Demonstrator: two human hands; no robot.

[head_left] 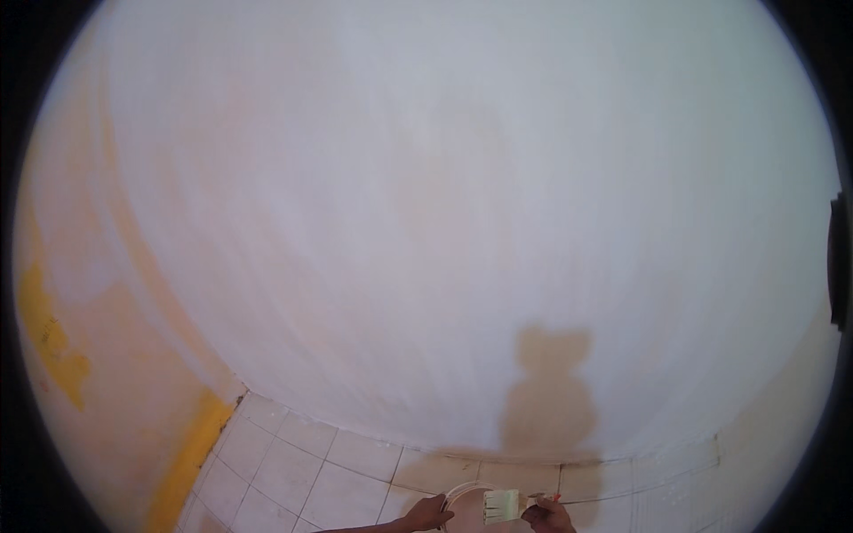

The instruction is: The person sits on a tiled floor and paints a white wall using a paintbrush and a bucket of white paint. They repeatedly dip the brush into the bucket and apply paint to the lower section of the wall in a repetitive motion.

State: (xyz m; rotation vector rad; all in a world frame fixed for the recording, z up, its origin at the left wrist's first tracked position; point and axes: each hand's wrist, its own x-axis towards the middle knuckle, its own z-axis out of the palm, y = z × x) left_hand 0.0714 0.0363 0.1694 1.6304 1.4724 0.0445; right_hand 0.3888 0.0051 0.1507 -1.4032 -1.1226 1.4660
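Observation:
My left hand (429, 514) is closed on the left rim of a round pale bucket (465, 499) at the bottom edge of the view. A wide, flat paintbrush (503, 505) with pale, clumped bristles lies across the bucket's opening. My right hand (551, 516) is closed around the handle end of this brush, at the bucket's right side. A small red bit shows beside my right fingers; what it belongs to cannot be made out. The bucket's lower part is cut off by the frame.
Ahead rises a large wall (426, 222) with streaky whitish paint over a peach tone; a shadow (549, 391) falls on it. A side wall (115, 355) with yellow patches meets it at the left corner. Square pale tiles (284, 466) cover the floor. A dark object (838, 262) stands at the right edge.

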